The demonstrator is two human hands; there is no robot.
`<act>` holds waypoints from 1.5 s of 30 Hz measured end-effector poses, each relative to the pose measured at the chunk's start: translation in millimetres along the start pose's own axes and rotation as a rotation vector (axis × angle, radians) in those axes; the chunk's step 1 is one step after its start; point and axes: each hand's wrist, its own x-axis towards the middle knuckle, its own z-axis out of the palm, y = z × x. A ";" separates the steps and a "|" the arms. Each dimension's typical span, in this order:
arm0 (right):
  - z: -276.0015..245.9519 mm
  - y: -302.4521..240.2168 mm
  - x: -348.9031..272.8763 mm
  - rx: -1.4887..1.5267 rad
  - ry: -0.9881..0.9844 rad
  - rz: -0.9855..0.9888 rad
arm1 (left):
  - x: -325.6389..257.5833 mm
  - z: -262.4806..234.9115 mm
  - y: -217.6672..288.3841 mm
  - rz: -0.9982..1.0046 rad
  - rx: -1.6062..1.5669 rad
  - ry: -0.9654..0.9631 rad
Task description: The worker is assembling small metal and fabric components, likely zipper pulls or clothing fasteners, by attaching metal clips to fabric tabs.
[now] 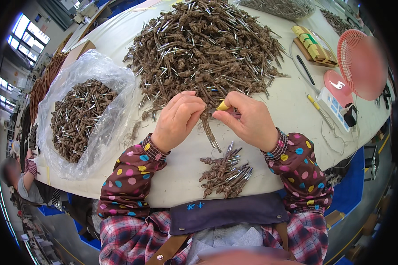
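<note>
My left hand [177,118] pinches a knotted brown cord [208,131], its ends hanging down toward me. Close beside it, my right hand [247,119] has thumb and index finger pressed together at the same cord. A small yellow piece [223,106] shows at the right index fingertip; whether it is a finger cover or part of a tool I cannot tell. Something thin and dark lies partly hidden in the right palm. Just beyond both hands rises a large heap of knotted brown cords [203,53] with silvery tips. Nearer to me lies a small pile of similar cords [225,174].
On the left, a clear plastic bag [119,84] holds more knotted cords. To the right stand a pink fan [353,66], a white power strip [334,106], a yellow-handled tool [314,102], a black pen [306,70] and yellow bundles [311,44]. A person [24,181] sits at far left.
</note>
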 end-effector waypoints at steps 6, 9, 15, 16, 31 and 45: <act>3.0 0.4 -1.3 -0.020 0.017 -0.023 | -2.7 1.6 -2.5 0.019 0.016 -0.001; 2.4 0.0 -1.3 -0.003 -0.004 -0.019 | -1.9 1.8 -1.7 0.045 0.025 -0.008; 1.3 1.5 -0.4 -0.011 -0.047 -0.008 | -3.2 2.3 -0.2 0.063 0.030 -0.027; 1.4 1.9 -0.4 -0.011 -0.047 -0.007 | -3.5 3.0 -0.5 0.063 0.027 -0.028; 12.2 -2.5 -1.1 0.928 -0.392 0.526 | -6.1 -0.4 -7.3 -0.096 0.125 0.192; 22.8 15.7 -4.1 0.461 0.095 0.295 | 4.5 5.3 12.5 -0.844 -0.390 -0.026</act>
